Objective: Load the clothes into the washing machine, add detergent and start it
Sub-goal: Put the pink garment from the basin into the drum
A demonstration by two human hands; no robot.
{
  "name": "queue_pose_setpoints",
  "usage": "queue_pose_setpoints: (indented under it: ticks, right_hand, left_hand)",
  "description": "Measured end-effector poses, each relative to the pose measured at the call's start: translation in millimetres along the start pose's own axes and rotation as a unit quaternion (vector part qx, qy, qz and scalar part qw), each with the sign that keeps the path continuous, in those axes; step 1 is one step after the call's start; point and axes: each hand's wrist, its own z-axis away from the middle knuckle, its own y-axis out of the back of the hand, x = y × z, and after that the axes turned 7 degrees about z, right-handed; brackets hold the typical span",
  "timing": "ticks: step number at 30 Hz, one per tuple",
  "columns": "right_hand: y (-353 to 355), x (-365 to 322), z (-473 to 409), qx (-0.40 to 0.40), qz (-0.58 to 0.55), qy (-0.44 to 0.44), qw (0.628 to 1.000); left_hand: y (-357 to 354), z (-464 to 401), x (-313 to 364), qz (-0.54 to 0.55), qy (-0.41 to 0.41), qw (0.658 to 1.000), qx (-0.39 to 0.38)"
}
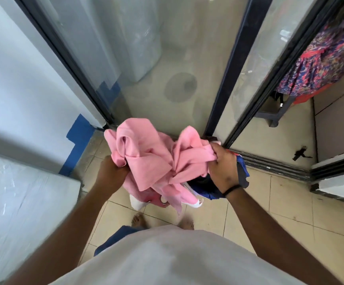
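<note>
Pink clothes bunched between gripping left hand and right hand.

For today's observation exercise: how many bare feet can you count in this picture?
2. One foot is on the tiled floor below the pink garment, left of centre; the other foot is just to its right. The white shirt hides both heels.
</note>
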Motion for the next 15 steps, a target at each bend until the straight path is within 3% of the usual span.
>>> queue_pose_setpoints:
  ticks: [5,10,15]
  right_hand:
    - [-16.2,-104.5,-40.4,-0.019,-0.071,0.160,0.984]
    - [-62.2,-200.8,-37.8,-0.154,-0.171,0.261,0.937]
    - [-121.7,-258.9,-13.9,-0.194,-0.041,0.374,0.906]
  left_hand:
    - [20.4,1.8,-18.5,0.021,0.026,0.999,0.026]
    - [48.8,2.5,-17.2,0.081,-0.018,0.995,0.060]
    - [103.7,7.5,-11.4,0.151,-0.100,0.972,0.147]
